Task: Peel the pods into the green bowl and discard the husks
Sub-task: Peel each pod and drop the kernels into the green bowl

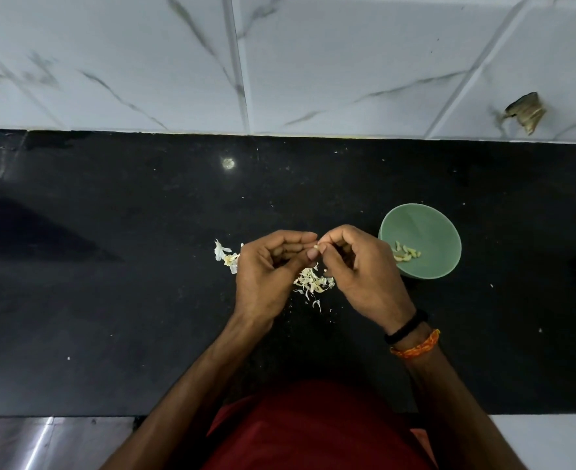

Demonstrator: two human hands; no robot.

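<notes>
My left hand (268, 269) and my right hand (361, 269) meet above the black counter, fingers curled, both pinching a small pale pod (317, 247) between their fingertips. A heap of thin white husks (313, 283) lies on the counter just below the hands. More husks (225, 257) lie to the left of my left hand. The green bowl (422, 225) stands to the right of my right hand and holds several peeled pale pieces (405, 254).
The black counter (110, 266) runs the full width, backed by a white marbled tile wall (313, 62). A brown scrap (525, 111) sticks to the wall at the right. Small crumbs dot the counter. My red shirt (313, 429) is at the front edge.
</notes>
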